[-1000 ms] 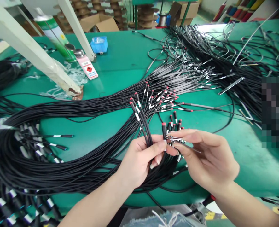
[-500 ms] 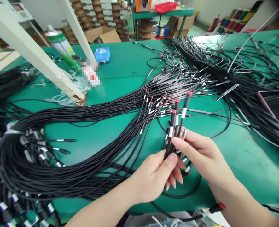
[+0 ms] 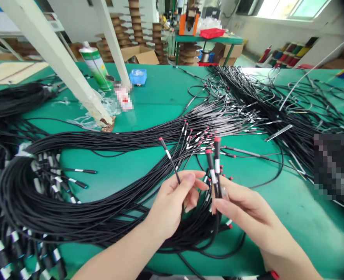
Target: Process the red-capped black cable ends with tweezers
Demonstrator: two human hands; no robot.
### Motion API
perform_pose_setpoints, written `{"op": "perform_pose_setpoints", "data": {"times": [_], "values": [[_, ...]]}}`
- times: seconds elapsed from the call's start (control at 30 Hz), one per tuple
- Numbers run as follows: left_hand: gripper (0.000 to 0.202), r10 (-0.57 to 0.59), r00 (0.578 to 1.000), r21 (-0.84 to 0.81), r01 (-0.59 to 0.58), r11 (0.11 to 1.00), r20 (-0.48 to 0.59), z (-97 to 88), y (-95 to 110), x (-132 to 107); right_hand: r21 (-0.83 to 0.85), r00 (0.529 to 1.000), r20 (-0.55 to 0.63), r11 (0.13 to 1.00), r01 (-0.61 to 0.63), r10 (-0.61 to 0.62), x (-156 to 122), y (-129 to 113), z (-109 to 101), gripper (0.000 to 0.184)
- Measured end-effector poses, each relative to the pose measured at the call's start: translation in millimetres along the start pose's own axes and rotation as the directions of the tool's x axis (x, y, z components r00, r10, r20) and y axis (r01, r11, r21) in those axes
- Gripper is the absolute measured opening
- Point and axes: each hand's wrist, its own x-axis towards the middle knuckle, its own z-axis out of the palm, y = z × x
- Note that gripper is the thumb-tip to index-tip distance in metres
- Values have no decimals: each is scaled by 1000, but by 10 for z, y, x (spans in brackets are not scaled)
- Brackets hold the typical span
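Observation:
Pinched between the thumb and fingers of my left hand is one black cable, its red-tipped, white-labelled end pointing up and to the left. My right hand grips a couple of black cables near their red-tipped connector ends, which stand upright above the fingers. A small gap separates the two hands. Behind them lies a cluster of red-tipped cable ends. Beneath and to the left, a thick looped bundle of black cables curves across the green table.
A white post rises from the table at the left, near a green-and-white spray can and a blue tray. More black cables are heaped at the back right. Blue-tipped cable ends lie at the lower left.
My hands have drawn apart. My left hand moved left with one cable, while my right keeps the others. The view has tilted up, showing more of the room.

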Motion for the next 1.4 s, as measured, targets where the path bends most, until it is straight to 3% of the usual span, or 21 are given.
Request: {"op": "perform_pose_setpoints", "data": {"times": [0.07, 0.13, 0.27, 0.4, 0.77, 0.83, 0.9, 1.0, 1.1, 1.2, 1.4], "values": [[30, -64, 996, -50, 67, 996, 69, -12, 54, 4, 9, 991, 131, 1000, -1, 0, -1, -3, 7, 23], [29, -100, 989, -79, 109, 991, 107, -20, 89, 4, 6, 984, 179, 1000, -4, 3, 7, 3, 27, 21], [20, -34, 999, -163, 34, 986, 5, -6, 92, 20, -106, 996, 79, 994, -28, 36, 27, 5, 73, 33], [21, 13, 992, -281, -47, 959, -122, 16, 92, 41, -178, 999, 31, 983, 42, -37, 28, -38, 79, 33], [17, -50, 998, -166, 45, 985, -28, -42, 122, 18, -197, 989, 145, 979, 61, -33, 28, -33, 68, 34], [17, -53, 998, -156, 48, 987, -23, -38, 124, 18, -174, 997, 70, 984, 40, -28, 19, -11, 50, 30], [18, -64, 998, -144, 60, 988, -19, -35, 128, 15, -124, 995, -98, 992, 22, -35, 4, 11, 42, 21], [21, -104, 994, -126, 101, 987, -18, -29, 127, 6, 44, 929, -368, 998, 55, -35, -12, 28, 78, 40], [23, -133, 991, -120, 129, 984, -29, -16, 115, 1, 134, 858, -512, 982, 132, -46, -10, 28, 160, 48], [22, -119, 992, -124, 115, 986, -28, -6, 97, -1, 66, 816, -551, 967, 247, -171, -6, 42, 229, 50], [17, -89, 996, -119, 90, 989, 15, -12, 71, -3, 9, 850, -446, 949, 317, -280, -38, 95, 245, 63]]}}
